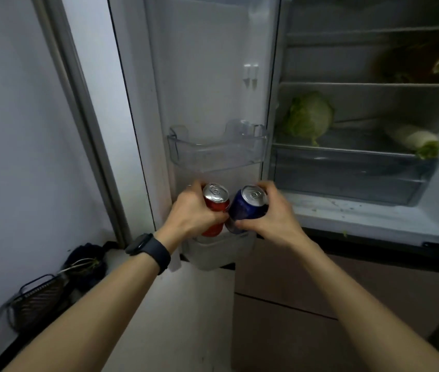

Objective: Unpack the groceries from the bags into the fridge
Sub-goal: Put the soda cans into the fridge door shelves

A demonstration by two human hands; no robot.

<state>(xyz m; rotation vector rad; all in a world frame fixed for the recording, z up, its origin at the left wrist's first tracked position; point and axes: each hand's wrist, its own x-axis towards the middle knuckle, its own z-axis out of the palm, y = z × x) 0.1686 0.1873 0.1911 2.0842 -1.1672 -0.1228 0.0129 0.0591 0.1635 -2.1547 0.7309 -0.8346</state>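
My left hand (193, 212) grips a red drink can (215, 204) and my right hand (272, 214) grips a blue drink can (248, 208). Both cans are upright, side by side, their lower ends inside the white bottom door bin (218, 255) of the open fridge door (207, 89). A dark watch sits on my left wrist. Above the cans hangs a clear plastic door shelf (217, 151) with nothing in it.
To the right, the fridge interior holds a green cabbage (308, 116) and a napa cabbage (417, 140) above a clear crisper drawer (347, 173). A dim bowl (427, 63) stands on the shelf above. A dark wire basket (38, 299) lies on the floor at left.
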